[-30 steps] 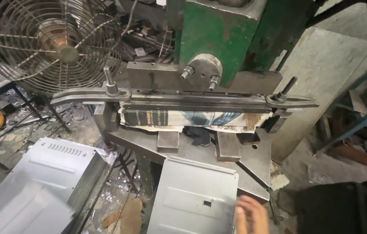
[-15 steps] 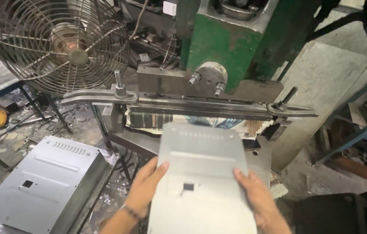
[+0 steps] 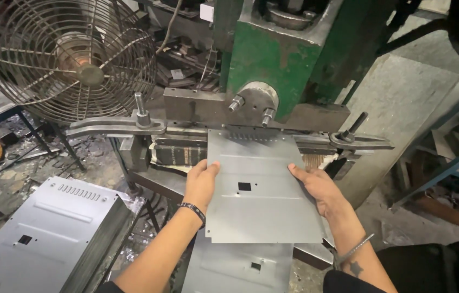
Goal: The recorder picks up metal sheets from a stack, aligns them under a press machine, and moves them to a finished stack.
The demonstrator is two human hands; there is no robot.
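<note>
I hold a flat grey metal sheet (image 3: pixel 259 190) with a small square hole and a row of slots along its far edge. My left hand (image 3: pixel 201 183) grips its left edge and my right hand (image 3: pixel 319 187) grips its right edge. The slotted far edge sits under the die (image 3: pixel 256 116) of a green press machine (image 3: pixel 278 51). More sheets of the same kind (image 3: pixel 240 266) lie stacked just below the one I hold.
A stack of grey punched panels (image 3: pixel 45 233) stands at the lower left. A wire-caged fan (image 3: pixel 61 57) is at the upper left. Long clamp bars (image 3: pixel 115 127) run across the press bed. A blue metal rack (image 3: pixel 446 163) is at the right. Scrap litters the floor.
Both hands came up with a sheet from the stack and pushed it forward, so its slotted far edge now lies under the press die.
</note>
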